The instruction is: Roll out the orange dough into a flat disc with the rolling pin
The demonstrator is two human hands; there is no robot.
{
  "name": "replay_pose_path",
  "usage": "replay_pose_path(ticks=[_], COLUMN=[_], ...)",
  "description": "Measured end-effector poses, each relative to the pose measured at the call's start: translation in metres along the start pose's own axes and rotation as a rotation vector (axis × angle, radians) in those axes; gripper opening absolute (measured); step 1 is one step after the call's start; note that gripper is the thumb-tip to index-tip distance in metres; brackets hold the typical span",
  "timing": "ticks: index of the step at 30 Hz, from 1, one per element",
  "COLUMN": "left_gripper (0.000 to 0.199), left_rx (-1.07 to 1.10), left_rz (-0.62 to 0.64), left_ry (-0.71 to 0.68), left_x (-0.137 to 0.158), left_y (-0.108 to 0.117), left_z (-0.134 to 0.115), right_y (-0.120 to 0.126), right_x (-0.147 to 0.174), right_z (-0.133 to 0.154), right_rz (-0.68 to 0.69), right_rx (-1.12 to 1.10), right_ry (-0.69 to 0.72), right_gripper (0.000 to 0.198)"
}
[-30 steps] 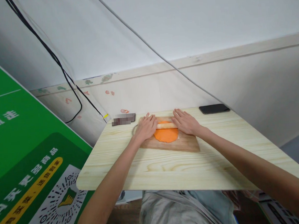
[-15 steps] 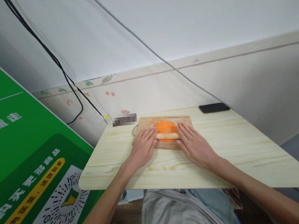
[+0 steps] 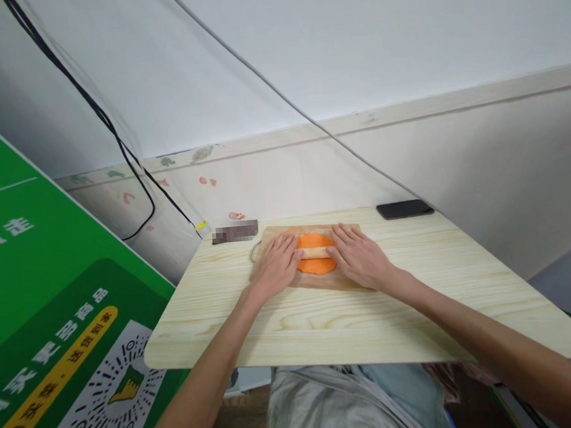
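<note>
While the bench (image 3: 275, 333) and the wooden board (image 3: 320, 282) on it stay put, the orange sheet (image 3: 318, 265) has the pin (image 3: 314, 253) back across its middle.
Half a second ago the pin sat by the sheet's near edge, and before that toward the far one, so I judge my strokes reach both ends of the roundish sheet, which lies on the board between my hands. Both are open and palm down, fingers stretched forward: my left hand (image 3: 276, 265) covers the pin's left end, my right hand (image 3: 360, 255) its right, thumbs resting by it. Whether anything curls underneath, I can't tell.
</note>
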State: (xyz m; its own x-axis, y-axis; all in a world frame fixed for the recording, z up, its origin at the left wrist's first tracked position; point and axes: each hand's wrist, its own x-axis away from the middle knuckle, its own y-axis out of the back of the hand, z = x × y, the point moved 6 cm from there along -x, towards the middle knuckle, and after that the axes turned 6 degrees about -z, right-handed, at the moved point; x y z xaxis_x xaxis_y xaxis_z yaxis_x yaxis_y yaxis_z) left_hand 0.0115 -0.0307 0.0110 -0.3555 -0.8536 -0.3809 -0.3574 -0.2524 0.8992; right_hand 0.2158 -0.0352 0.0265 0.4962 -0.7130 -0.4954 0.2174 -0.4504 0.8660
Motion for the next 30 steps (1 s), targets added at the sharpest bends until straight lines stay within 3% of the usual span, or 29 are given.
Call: replay_pose_path(ticks=[4, 12, 20, 25, 30], left_gripper=[0.061, 0.053, 0.045, 0.046, 0.048], left_rx=[0.064, 0.081, 0.086, 0.054, 0.033], left_rz=[-0.002, -0.1, -0.161, -0.158, -0.152], left_ry=[-0.033, -0.089, -0.17, -0.156, -0.134], left_x=[0.0, 0.045, 0.065, 0.067, 0.044], left_y=[0.0, 0.018, 0.029, 0.027, 0.019], left_z=[0.002, -0.013, -0.019, -0.019, -0.012], right_y=[0.004, 0.022, 0.03, 0.032, 0.022], right_x=[0.006, 0.061, 0.081, 0.079, 0.06], right_z=[0.005, 0.041, 0.063, 0.06, 0.037], right_rz=[-0.02, -0.129, -0.16, -0.147, -0.107], right_rx=[-0.005, -0.044, -0.038, -0.062, -0.097], right_ry=[0.017, 0.07, 0.063, 0.067, 0.084], right_gripper=[0.066, 0.067, 0.078, 0.077, 0.065])
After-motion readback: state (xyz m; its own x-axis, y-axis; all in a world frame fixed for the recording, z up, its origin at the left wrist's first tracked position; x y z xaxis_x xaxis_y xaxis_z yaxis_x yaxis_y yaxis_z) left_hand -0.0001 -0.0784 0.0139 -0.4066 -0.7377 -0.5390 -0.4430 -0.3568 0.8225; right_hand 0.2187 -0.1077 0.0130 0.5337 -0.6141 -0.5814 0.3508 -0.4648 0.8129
